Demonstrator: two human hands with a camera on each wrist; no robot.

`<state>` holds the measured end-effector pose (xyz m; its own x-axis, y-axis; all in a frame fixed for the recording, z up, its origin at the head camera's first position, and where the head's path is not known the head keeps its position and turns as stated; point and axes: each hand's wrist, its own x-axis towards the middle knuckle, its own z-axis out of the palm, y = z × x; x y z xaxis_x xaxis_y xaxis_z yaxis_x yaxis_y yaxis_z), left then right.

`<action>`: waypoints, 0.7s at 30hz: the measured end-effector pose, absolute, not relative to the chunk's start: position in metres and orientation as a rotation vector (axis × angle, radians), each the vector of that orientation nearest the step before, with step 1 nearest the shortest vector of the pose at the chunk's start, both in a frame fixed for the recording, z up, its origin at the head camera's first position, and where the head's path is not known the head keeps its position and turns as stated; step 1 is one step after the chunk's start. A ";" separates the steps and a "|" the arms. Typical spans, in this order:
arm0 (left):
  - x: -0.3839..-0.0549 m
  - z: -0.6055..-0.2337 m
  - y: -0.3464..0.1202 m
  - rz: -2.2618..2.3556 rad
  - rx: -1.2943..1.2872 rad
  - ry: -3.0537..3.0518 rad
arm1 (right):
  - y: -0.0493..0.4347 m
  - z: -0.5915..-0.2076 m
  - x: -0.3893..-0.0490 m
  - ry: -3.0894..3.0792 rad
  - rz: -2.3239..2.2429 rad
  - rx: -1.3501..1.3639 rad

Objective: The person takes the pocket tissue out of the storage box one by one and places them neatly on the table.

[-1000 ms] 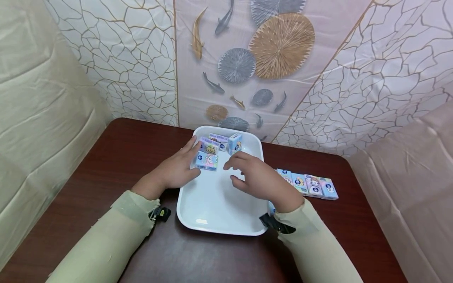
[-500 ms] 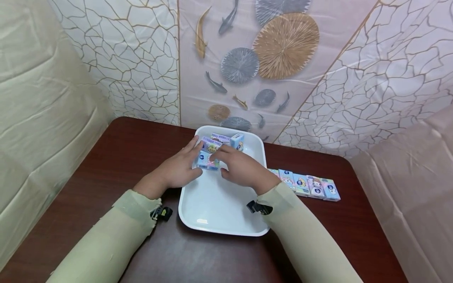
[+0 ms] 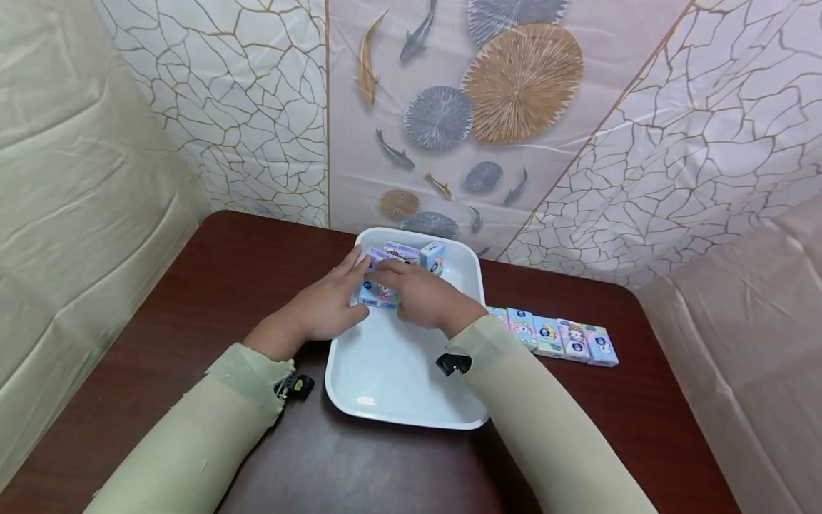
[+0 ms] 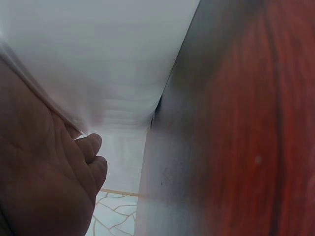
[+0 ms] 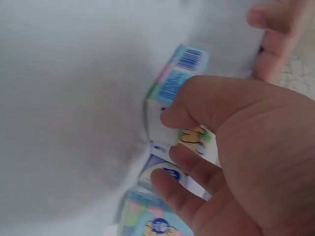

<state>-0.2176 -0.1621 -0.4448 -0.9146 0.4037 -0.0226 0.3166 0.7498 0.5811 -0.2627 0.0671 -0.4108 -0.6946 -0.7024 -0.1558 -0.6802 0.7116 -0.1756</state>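
A white tray (image 3: 385,378) stands on the table with several small cartoon-printed pocket tissue packs at its far left end. My left hand (image 3: 324,308) rests over the tray's left rim, fingers stretched forward and thumb on the inner side. My right hand (image 3: 429,296) is over the packs, overlapping the blue front tissue pack (image 3: 379,295) and hiding most of the purple one behind. In the right wrist view, thumb and fingers lie apart, close over a barcoded pack (image 5: 173,81) and one with a yellow bear (image 5: 194,139). A pale blue pack (image 3: 432,257) stands upright beyond.
A row of similar tissue packs (image 3: 547,337) lies on the brown table (image 3: 257,250) right of the tray. A patterned curtain (image 3: 437,171) hangs behind the table, and beige cloth (image 3: 77,214) flanks it.
My right hand has moved left and slightly forward, from over the tray's middle to the tissue packs beside my left hand. The left hand stays on the rim.
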 end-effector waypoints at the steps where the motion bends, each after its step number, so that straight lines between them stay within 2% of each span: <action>1: -0.217 -0.445 -0.162 0.891 0.581 2.799 | 0.066 -0.413 -0.264 2.696 -0.146 -1.091; 21: -0.216 -0.445 -0.162 0.888 0.594 2.823 | 0.061 -0.429 -0.266 2.701 -0.093 -1.146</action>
